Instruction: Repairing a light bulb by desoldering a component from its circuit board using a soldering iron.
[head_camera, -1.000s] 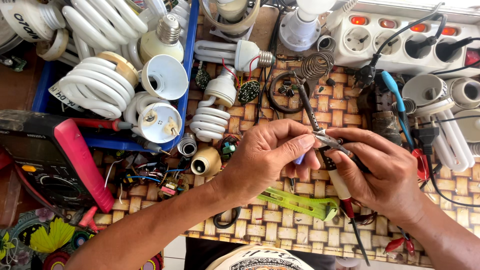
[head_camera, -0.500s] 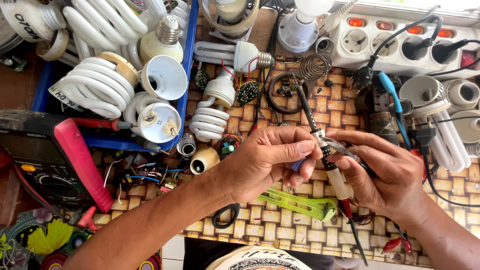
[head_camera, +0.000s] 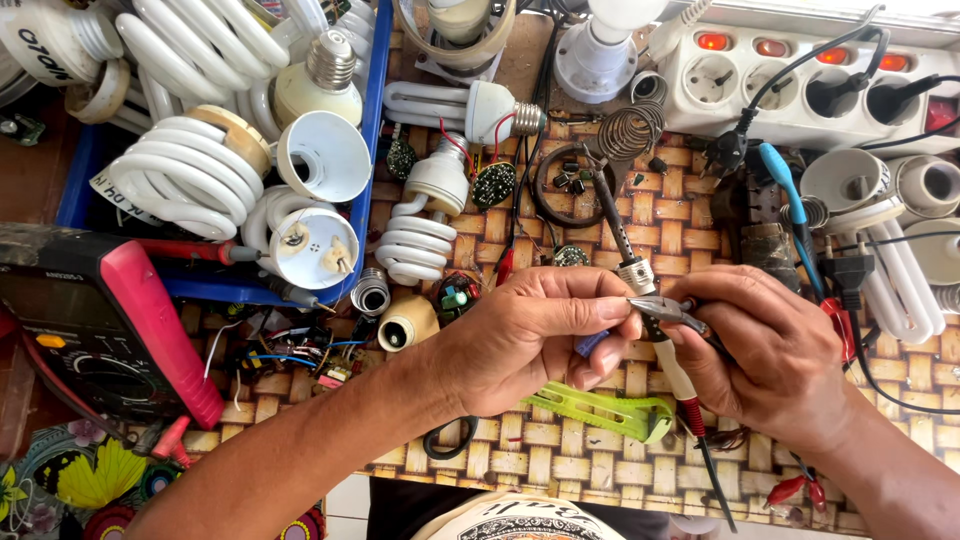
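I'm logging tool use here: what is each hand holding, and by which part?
Right hand: small pliers, by the handles. Left hand: something small at its fingertips, unclear.

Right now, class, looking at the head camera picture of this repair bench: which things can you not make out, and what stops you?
- Head view: the small piece pinched in the left hand is covered by its fingers; only a blue tip shows.
- The pliers handles are buried in the right hand.
- The multimeter is cut off by the left edge.
- The parts on the small circuit board are too small to name.
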